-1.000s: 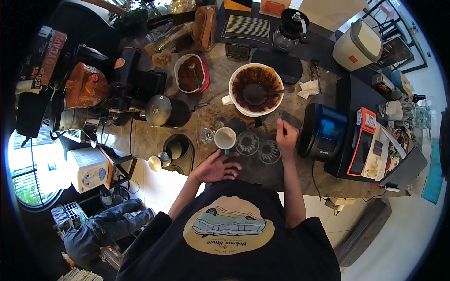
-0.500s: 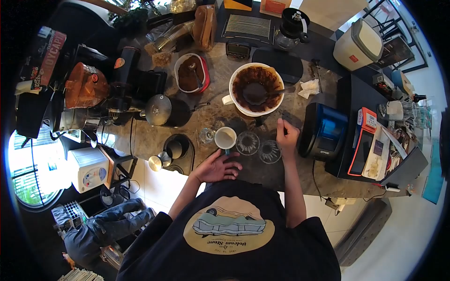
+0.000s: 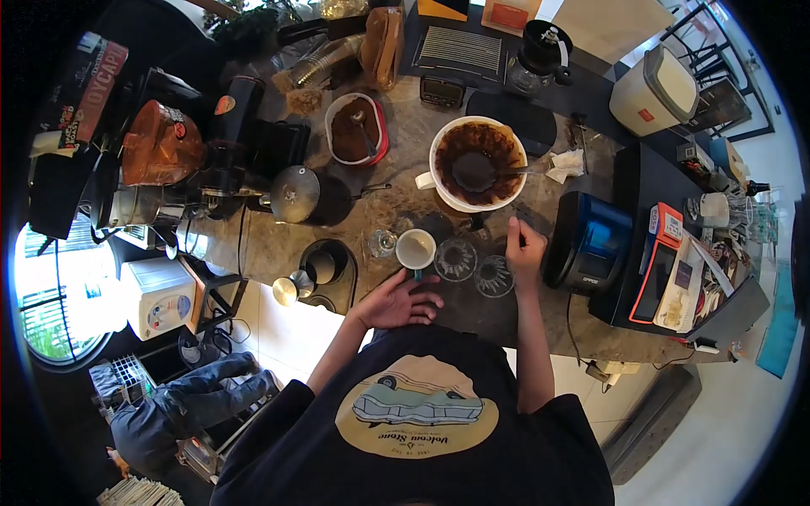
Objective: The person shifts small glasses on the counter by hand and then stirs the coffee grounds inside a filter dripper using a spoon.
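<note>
My left hand [image 3: 398, 302] lies at the counter's near edge with its fingers spread. Its fingertips are close to the handle of a small cup [image 3: 416, 250]; whether they touch it I cannot tell. Two clear ribbed glasses, a left glass [image 3: 456, 259] and a right glass [image 3: 494, 277], stand between my hands. My right hand [image 3: 525, 246] rests in a loose fist beside the right glass, and nothing shows in it. Beyond it sits a large white cup-shaped vessel [image 3: 439, 185] with dark brown residue inside and a utensil handle leaning over its rim.
A tub of brown powder [image 3: 381, 135] with a spoon stands at the back, near a metal pot [image 3: 295, 195] with a spout. A blue-black printer [image 3: 588, 244] is at the right. Coffee grinders [image 3: 164, 143] fill the left. Another person [image 3: 181, 417] bends over at lower left.
The view has shifted slightly, so the counter things appear a little farther right. Both hands keep nearly the same pose and place beside the cup and glasses.
</note>
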A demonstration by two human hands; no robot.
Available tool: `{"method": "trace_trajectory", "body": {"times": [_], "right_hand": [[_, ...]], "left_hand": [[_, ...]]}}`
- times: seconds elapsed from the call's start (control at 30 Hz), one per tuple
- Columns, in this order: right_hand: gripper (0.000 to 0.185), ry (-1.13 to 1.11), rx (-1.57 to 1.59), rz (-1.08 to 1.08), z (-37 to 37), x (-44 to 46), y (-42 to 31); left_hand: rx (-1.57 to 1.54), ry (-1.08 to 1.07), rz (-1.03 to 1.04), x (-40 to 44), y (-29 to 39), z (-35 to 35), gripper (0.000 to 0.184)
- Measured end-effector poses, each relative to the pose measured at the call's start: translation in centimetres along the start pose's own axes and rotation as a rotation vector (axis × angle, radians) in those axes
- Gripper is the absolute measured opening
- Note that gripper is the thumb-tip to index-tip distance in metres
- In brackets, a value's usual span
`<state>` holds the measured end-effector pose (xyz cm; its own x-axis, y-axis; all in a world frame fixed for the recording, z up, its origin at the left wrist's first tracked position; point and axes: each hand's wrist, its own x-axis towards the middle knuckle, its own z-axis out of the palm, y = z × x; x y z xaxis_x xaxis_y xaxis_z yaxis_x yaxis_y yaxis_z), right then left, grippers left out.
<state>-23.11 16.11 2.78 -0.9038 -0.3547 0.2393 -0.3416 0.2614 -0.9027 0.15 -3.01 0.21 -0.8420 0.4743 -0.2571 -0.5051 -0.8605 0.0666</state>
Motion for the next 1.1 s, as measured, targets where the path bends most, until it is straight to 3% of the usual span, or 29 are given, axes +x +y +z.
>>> {"method": "trace_trajectory", "body": {"times": [1.1], "right_hand": [[0.035,-0.006,-0.022,0.002,0.00,-0.08,0.65]], "left_hand": [[0.002,0.005,-0.005,0.01,0.01,0.03,0.068]]}}
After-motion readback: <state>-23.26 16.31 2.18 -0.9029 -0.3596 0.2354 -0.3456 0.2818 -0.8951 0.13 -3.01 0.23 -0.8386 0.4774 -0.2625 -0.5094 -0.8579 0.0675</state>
